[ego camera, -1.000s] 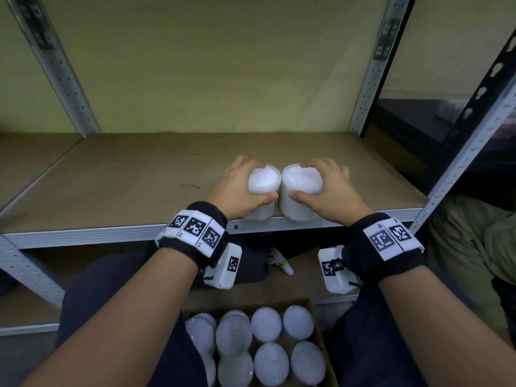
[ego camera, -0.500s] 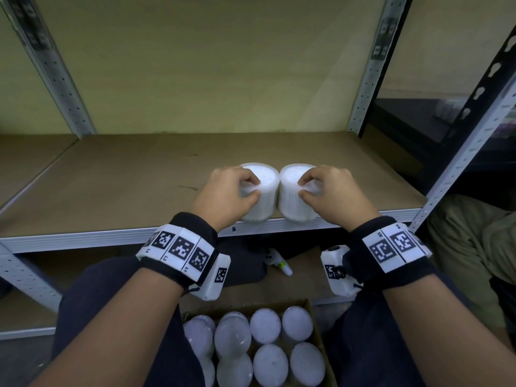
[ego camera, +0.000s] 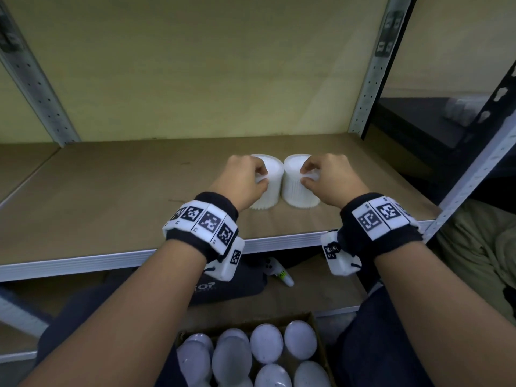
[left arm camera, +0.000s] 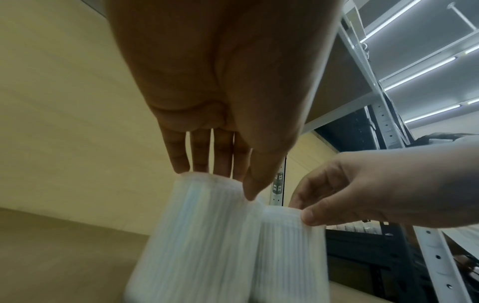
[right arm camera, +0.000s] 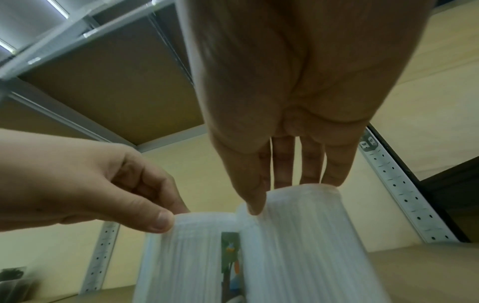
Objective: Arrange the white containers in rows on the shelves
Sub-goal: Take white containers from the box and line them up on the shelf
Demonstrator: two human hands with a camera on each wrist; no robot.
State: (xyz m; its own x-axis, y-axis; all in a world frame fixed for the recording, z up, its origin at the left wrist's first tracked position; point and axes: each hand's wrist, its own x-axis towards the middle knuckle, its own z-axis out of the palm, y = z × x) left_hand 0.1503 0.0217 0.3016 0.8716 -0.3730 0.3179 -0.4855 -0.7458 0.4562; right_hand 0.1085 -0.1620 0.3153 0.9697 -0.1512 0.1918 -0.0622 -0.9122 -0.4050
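Observation:
Two white ribbed containers stand upright side by side, touching, on the brown shelf (ego camera: pixel 111 208), a little back from its front edge. My left hand (ego camera: pixel 262 175) pinches the top rim of the left container (ego camera: pixel 272 191), thumb on the near side and fingers over the lid. My right hand (ego camera: pixel 305 175) pinches the right container (ego camera: pixel 296 191) the same way. The left wrist view shows my left hand (left arm camera: pixel 228 180) on the left container (left arm camera: pixel 197 235). In the right wrist view my right hand (right arm camera: pixel 272 194) is on the right container (right arm camera: pixel 305 246).
A cardboard box (ego camera: pixel 319 333) near my knees holds several more white containers (ego camera: pixel 266 346). Grey metal uprights (ego camera: pixel 368 79) frame the shelf at both back corners. A dark bag (ego camera: pixel 234 286) and a small white bottle (ego camera: pixel 280 273) lie on the lower shelf. Bare shelf board stretches to the left.
Both hands slid the two containers back from the front edge onto the shelf. Their grip shifted from around the sides to pinching the top rims.

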